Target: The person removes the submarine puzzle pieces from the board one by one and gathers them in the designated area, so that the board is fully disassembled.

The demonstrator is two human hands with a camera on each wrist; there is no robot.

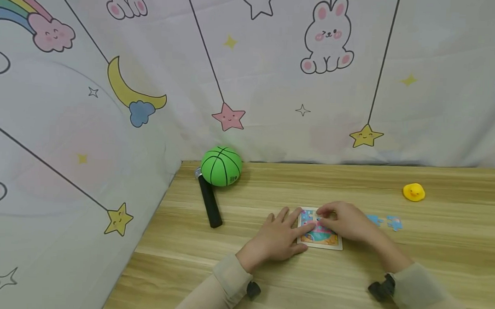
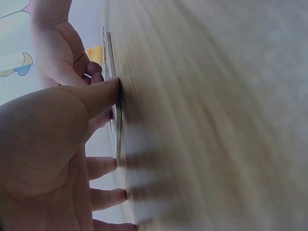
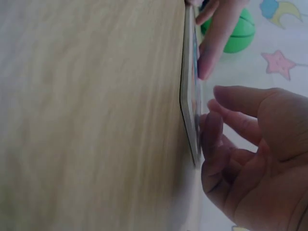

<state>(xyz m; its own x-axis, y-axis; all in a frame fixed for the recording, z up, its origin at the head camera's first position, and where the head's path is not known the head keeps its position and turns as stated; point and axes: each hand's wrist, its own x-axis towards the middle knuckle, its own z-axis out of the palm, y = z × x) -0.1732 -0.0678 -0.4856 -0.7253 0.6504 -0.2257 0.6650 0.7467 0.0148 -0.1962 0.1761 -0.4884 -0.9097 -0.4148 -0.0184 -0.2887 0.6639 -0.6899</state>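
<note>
A small jigsaw puzzle board (image 1: 319, 239) with a colourful picture and a pale frame lies flat on the wooden table. My left hand (image 1: 279, 236) rests at its left side with fingers spread; one finger reaches onto the picture and the thumb (image 2: 103, 96) touches the near edge. Over the upper right of the board is my right hand (image 1: 346, 221), its fingers bent and fingertips at the picture. In the right wrist view, the right thumb (image 3: 240, 99) stands apart from the bent fingers, and no piece shows between them. Blue puzzle pieces (image 1: 394, 223) lie just right of that hand.
A green ball (image 1: 221, 166) sits at the back left, against a black microphone (image 1: 210, 201) with a silver head. Toward the back right stands a yellow rubber duck (image 1: 414, 192). Printed cloth (image 1: 275, 82) hangs behind the table (image 1: 454, 255) and along its left side.
</note>
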